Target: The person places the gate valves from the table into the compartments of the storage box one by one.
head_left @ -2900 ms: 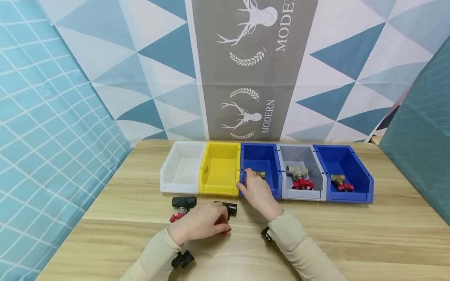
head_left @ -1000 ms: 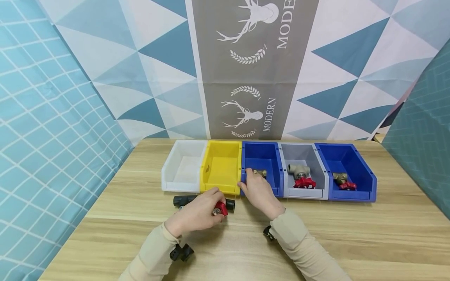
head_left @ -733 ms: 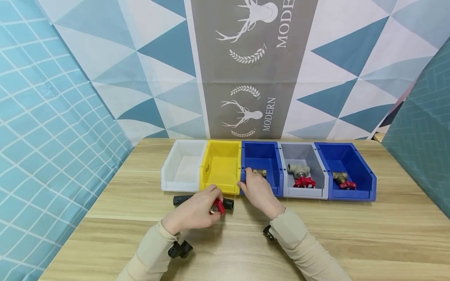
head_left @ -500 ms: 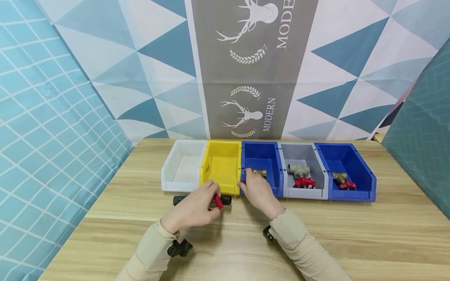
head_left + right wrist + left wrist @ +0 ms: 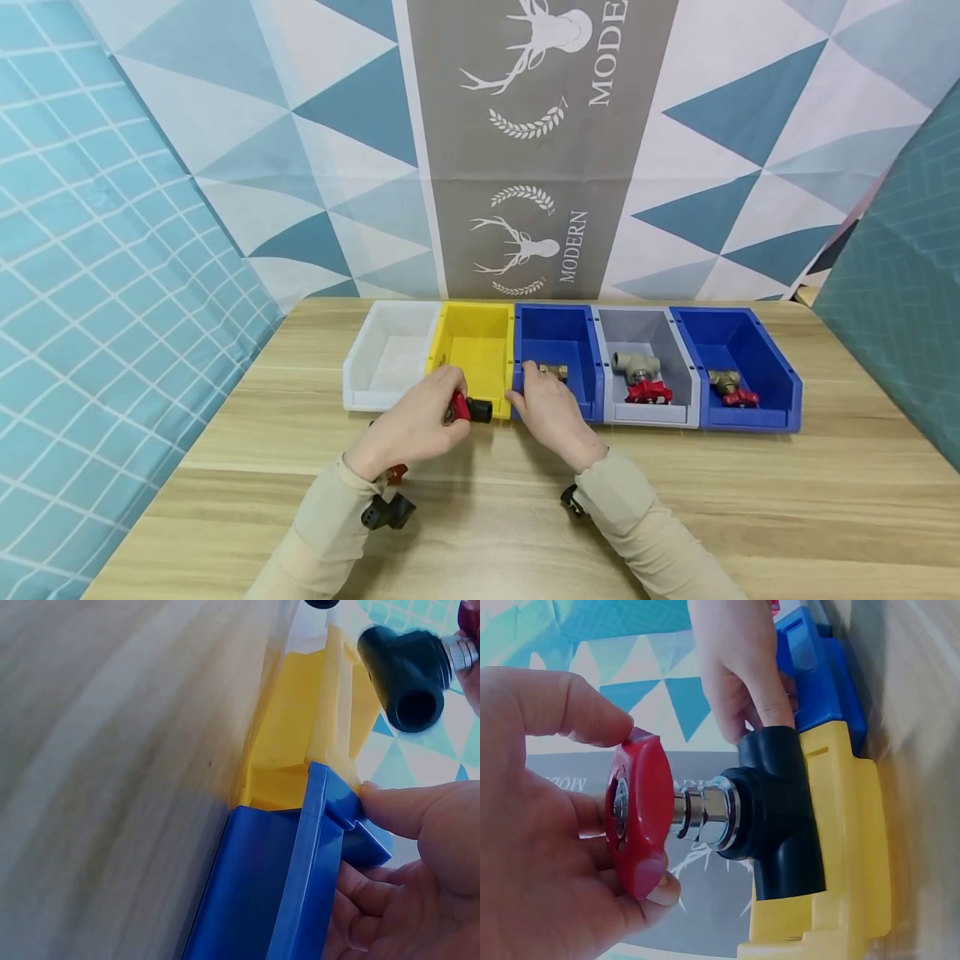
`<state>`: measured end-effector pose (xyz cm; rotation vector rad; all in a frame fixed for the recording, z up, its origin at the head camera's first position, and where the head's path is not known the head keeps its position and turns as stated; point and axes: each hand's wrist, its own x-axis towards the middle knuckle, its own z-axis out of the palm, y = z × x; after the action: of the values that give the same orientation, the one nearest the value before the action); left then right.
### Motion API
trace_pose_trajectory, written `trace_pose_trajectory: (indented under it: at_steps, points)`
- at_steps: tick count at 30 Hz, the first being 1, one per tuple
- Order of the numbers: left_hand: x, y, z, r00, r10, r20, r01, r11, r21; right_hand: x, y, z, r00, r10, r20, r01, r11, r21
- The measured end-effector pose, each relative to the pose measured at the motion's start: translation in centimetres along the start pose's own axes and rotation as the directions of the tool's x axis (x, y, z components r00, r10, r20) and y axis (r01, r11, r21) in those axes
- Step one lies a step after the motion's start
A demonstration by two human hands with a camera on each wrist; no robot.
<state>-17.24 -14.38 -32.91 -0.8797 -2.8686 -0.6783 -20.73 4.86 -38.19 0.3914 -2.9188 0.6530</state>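
Note:
My left hand (image 5: pixel 412 421) holds a stop valve by its red handwheel (image 5: pixel 641 814), thumb on one edge and fingertips on the other. The valve's black tee-shaped body (image 5: pixel 776 814) is raised over the front of the yellow bin (image 5: pixel 480 342), as the right wrist view also shows. My right hand (image 5: pixel 551 408) grips the near left corner of the middle blue bin (image 5: pixel 558 325), thumb outside and fingers over the rim. A brass fitting (image 5: pixel 555 372) lies in that bin, partly hidden by the hand. Under my left wrist, a second red handwheel (image 5: pixel 396 473) shows; the rest is covered.
A white bin (image 5: pixel 393 354) stands left of the yellow one. To the right, a grey bin (image 5: pixel 630 325) holds a grey valve (image 5: pixel 637 367) with a red wheel, and another blue bin (image 5: pixel 720 333) holds a brass valve (image 5: pixel 723 383). A patterned cloth hangs behind the wooden table (image 5: pixel 675 500).
My left hand has taken hold of the valve by its wheel, lifted it off the table and moved it forward to the yellow bin's front. My right hand has stayed on the blue bin.

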Motion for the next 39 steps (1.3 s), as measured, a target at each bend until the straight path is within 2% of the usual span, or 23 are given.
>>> trace_pose_trajectory:
  at_steps: [9, 14, 23, 39]
  points:
    - [1.6, -0.6, -0.5, 0.998, -0.044, -0.050, 0.043, 0.999, -0.014, 0.0, 0.0, 0.1, 1.000, -0.010, -0.007, 0.010, 1.000, 0.003]
    - [2.7, -1.1, -0.3, 0.995, -0.075, -0.067, 0.075, 0.997, 0.002, 0.0, 0.1, 0.1, 1.000, -0.007, -0.009, 0.007, 1.000, -0.003]
    - [4.2, -1.8, 0.6, 0.984, -0.179, -0.023, 0.178, 0.984, -0.020, 0.0, 0.0, 0.0, 1.000, -0.011, -0.014, 0.011, 1.000, 0.001]
    - [5.8, -2.5, 1.5, 0.973, -0.230, 0.019, 0.230, 0.973, 0.006, 0.0, 0.1, 0.0, 1.000, -0.014, -0.017, 0.014, 1.000, -0.020]
